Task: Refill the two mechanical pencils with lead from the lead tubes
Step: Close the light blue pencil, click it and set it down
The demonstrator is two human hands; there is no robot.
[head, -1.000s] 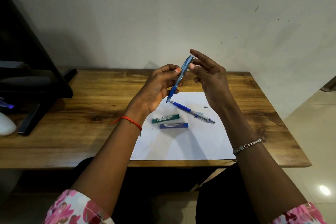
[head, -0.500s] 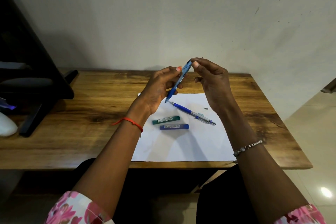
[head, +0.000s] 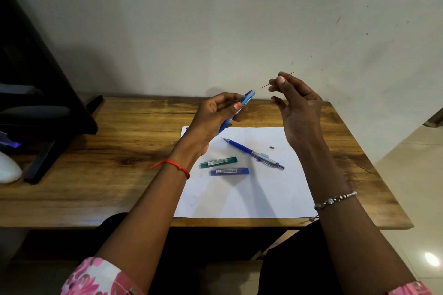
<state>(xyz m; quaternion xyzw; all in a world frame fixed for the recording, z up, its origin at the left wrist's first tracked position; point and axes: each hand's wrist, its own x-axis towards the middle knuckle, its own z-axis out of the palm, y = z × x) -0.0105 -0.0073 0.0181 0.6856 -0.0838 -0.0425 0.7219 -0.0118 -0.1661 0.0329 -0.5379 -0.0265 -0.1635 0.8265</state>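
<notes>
My left hand (head: 215,115) grips a light blue mechanical pencil (head: 245,100), tilted with its top end up and to the right, above the table. My right hand (head: 297,103) is raised to the right of it and pinches a thin dark lead (head: 265,85) between thumb and forefinger, a short gap from the pencil's top. On the white paper (head: 251,194) lie a dark blue mechanical pencil (head: 251,152), a green lead tube (head: 218,162) and a blue lead tube (head: 229,171). A small dark cap (head: 271,147) rests on the paper near the dark blue pencil.
The wooden table (head: 96,175) stands against a pale wall. A black stand (head: 48,108) occupies its left end, with a white object (head: 8,171) at the left edge. Tiled floor (head: 412,175) shows to the right.
My right hand has pulled up and to the right, away from the pencil's top, and a thin lead now shows in its fingertips. The left hand has lowered the pencil slightly.
</notes>
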